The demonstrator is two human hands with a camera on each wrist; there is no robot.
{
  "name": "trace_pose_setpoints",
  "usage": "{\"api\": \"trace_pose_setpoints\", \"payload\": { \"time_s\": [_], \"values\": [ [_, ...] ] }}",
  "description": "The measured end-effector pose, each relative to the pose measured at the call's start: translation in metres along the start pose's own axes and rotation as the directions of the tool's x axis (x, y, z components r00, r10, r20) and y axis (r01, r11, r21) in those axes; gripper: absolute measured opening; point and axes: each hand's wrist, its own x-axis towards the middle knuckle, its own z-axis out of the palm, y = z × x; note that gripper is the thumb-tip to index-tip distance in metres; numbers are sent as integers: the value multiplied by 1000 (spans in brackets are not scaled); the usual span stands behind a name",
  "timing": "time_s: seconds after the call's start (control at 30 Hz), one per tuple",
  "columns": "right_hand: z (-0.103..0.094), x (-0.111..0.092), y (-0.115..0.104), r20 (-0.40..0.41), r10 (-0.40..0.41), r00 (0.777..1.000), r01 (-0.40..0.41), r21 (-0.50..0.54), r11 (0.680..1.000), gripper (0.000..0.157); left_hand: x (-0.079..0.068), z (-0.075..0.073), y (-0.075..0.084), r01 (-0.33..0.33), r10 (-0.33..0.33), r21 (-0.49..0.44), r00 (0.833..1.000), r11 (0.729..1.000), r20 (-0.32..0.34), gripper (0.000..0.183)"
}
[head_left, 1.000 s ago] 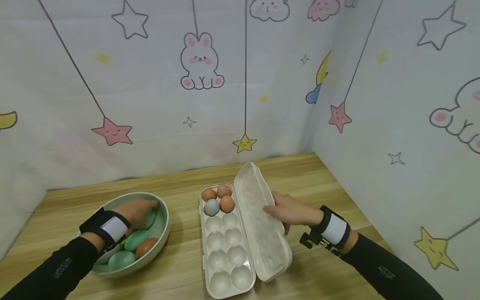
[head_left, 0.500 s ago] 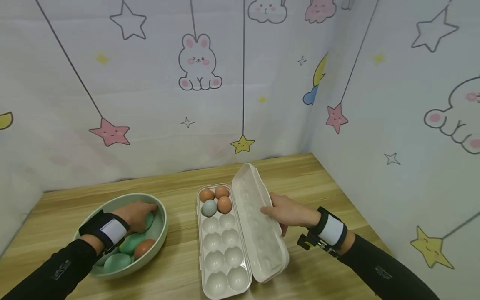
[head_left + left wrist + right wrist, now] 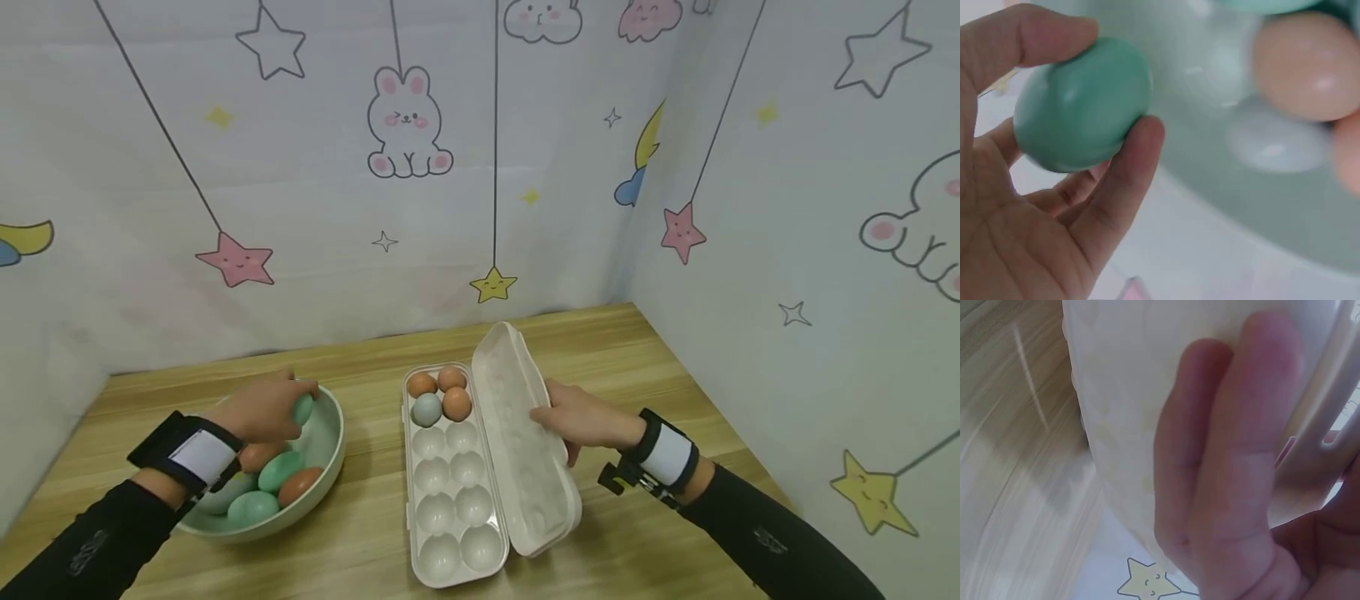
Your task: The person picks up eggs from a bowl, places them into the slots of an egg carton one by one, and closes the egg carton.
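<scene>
My left hand (image 3: 264, 408) pinches a green egg (image 3: 1085, 106) between thumb and fingers, over the pale green bowl (image 3: 330, 454). Inside the bowl lie several more eggs, among them a green egg (image 3: 252, 507) and a brown egg (image 3: 300, 486). With my right hand (image 3: 585, 414) I grip the outer edge of the egg carton's raised lid (image 3: 521, 450), thumb on its inner face and fingers (image 3: 1235, 462) behind. The white egg carton (image 3: 432, 475) stands open in the middle. Its two far rows hold brown eggs and one pale blue-grey egg (image 3: 427, 410); the nearer cups hold nothing.
The wooden table (image 3: 375, 400) meets a patterned cloth wall (image 3: 322, 208) at the back and another cloth (image 3: 750, 208) on the right. The bowl is left of the carton, with a strip of table between them.
My left hand has risen from inside the bowl with the green egg, uncovering more eggs below. My right hand keeps its grip on the lid.
</scene>
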Motion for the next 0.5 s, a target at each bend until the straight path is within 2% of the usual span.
{"api": "trace_pose_setpoints", "payload": {
  "time_s": [0.1,0.27,0.37,0.5],
  "values": [
    [0,-1,0,2,5,1000,-5,13,1000,48,0,-14,13,-19,19,-14,999,1000,-41,44],
    [-1,0,1,-1,-1,1000,1,19,1000,49,4,-32,41,-76,75,-6,995,997,-71,42],
    [0,0,0,-2,0,1000,0,19,1000,48,7,-34,57,-132,132,12,988,991,-85,41],
    [0,-2,0,-3,-1,1000,1,17,1000,47,14,-28,75,-226,229,43,969,973,-91,38]
  ]
}}
